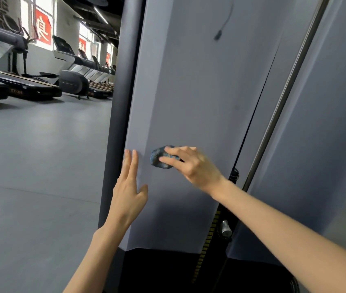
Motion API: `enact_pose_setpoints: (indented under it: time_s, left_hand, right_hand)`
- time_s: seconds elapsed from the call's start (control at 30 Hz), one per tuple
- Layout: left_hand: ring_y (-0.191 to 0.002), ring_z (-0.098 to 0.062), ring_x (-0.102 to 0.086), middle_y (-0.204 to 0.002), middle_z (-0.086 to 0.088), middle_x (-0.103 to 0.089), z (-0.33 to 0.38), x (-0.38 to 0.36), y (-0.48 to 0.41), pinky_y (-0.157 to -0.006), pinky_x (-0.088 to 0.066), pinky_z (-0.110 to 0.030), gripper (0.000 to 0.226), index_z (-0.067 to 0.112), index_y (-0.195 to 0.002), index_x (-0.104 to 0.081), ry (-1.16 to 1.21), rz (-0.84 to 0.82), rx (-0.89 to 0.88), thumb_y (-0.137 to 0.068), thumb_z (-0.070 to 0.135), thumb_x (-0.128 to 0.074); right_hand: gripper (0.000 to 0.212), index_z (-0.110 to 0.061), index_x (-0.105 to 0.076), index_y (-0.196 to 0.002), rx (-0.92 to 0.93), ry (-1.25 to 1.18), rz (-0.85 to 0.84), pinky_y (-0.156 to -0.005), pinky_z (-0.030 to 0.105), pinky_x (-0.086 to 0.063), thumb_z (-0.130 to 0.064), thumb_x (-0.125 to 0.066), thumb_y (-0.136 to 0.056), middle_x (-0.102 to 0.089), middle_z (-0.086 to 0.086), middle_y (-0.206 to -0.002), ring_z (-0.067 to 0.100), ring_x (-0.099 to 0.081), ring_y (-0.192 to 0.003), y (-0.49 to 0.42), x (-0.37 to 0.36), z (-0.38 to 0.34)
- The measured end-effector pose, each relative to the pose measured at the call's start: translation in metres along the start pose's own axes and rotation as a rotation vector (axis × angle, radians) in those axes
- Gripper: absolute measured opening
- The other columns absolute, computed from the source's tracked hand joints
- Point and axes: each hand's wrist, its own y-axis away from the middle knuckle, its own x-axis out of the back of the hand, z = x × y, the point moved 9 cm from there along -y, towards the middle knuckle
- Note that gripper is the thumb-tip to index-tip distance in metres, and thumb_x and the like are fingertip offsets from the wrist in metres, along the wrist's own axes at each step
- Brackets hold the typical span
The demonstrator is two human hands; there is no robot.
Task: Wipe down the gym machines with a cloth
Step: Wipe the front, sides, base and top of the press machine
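Presses a bunched blue cloth (160, 158) flat to the grey panel (189, 92), low in mid-frame, with the right hand (191, 166), fingers curled round it. Braces with the left hand (128, 187) just left of it, fingers straight and nearly together, on the panel's edge beside the black post (119, 102). Looks to be mid-wipe on this face; next probably calls for steady pressure along the panel, clear of the steel rod (284, 98) at right.

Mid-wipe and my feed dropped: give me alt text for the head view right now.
The right hand holds a bunched blue cloth against the grey panel of a gym machine, while the left hand rests flat on the panel's left edge, fingers straight. A row of treadmills stands along the windowed wall at far left.
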Motion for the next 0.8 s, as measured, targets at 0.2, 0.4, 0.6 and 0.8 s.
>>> enact_pose_setpoints:
  time_s: [0.2,0.4,0.6,0.8]
  left_hand:
    - [-0.149,-0.008,-0.014,-0.157,0.029,0.013,-0.005,0.001,0.001,-0.115,-0.03,-0.05,0.09,0.041,-0.151,0.005,-0.018,-0.012,-0.004,-0.094,0.004,-0.054]
    - [-0.15,-0.008,-0.008,-0.157,0.027,0.014,-0.008,-0.003,0.0,-0.114,-0.03,-0.054,0.085,0.038,-0.152,0.005,-0.029,-0.006,-0.007,-0.097,0.009,-0.052]
    - [-0.151,-0.011,0.001,-0.156,0.024,0.016,-0.009,-0.008,0.004,-0.12,-0.006,-0.048,0.082,0.039,-0.147,0.014,-0.088,0.009,-0.001,-0.1,0.012,-0.047]
    - [-0.148,-0.002,0.013,-0.153,0.027,0.021,-0.013,-0.013,0.003,-0.121,0.001,-0.043,0.073,0.035,-0.15,0.015,-0.083,0.008,0.015,-0.104,0.023,-0.04]
  right_hand:
    - [0.042,-0.015,-0.069,-0.12,-0.328,0.152,0.185,-0.082,0.034,-0.037,-0.007,-0.061,-0.08,-0.068,0.009,-0.112,0.022,-0.055,-0.094,-0.029,0.07,0.105]
    - [0.041,-0.009,-0.068,-0.121,-0.36,-0.004,0.128,-0.086,0.036,-0.039,-0.006,-0.054,-0.083,-0.048,0.003,-0.115,0.024,-0.049,-0.095,0.01,0.038,0.062]
    - [0.035,-0.013,-0.075,-0.107,0.135,0.016,-0.154,-0.073,0.034,-0.055,0.005,-0.048,-0.092,-0.068,0.009,-0.109,0.022,-0.064,-0.086,0.058,0.006,-0.004]
    - [0.038,-0.013,-0.069,-0.118,-0.309,0.207,0.116,-0.087,0.035,-0.045,-0.003,-0.057,-0.084,-0.067,0.009,-0.115,0.02,-0.053,-0.101,0.015,0.075,0.102]
